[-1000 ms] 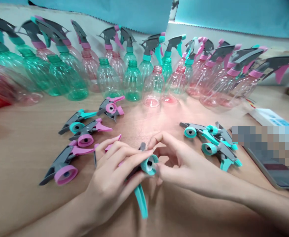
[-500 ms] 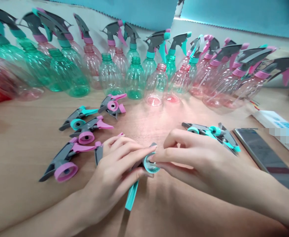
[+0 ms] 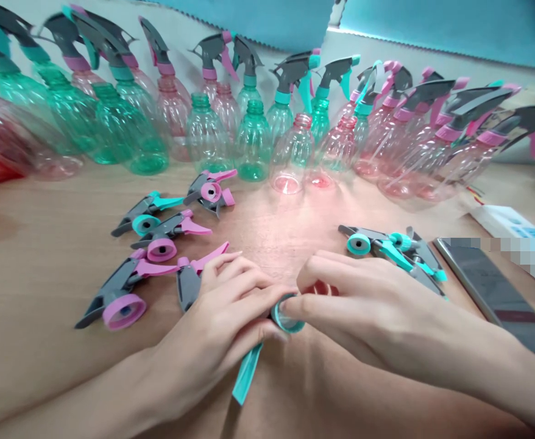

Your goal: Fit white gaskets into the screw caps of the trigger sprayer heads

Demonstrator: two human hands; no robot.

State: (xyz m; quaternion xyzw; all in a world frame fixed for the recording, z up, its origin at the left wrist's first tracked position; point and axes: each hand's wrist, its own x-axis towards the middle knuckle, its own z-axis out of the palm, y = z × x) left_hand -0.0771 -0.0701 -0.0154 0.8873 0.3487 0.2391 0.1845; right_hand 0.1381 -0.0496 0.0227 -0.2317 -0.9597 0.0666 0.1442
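My left hand (image 3: 224,320) is closed around a grey spray-trigger head with a teal lever (image 3: 248,373) that sticks out below the fingers toward me. The teal screw cap (image 3: 287,319) of that head shows between both hands. My right hand (image 3: 368,308) pinches the cap's rim with thumb and fingertips. A second trigger head, grey with a pink lever (image 3: 193,275), lies on the wooden table (image 3: 39,268) just behind my left hand's knuckles.
Loose trigger heads lie left (image 3: 151,235) and right (image 3: 393,250) of my hands. A row of green and pink plastic spray bottles (image 3: 249,131) lines the back of the table, some without heads. A phone (image 3: 500,299) and a white box (image 3: 505,222) sit at the right.
Both hands have dropped slightly toward the table and closed in on the teal cap. My right fingers now cover more of its rim. The teal lever has swung a little lower.
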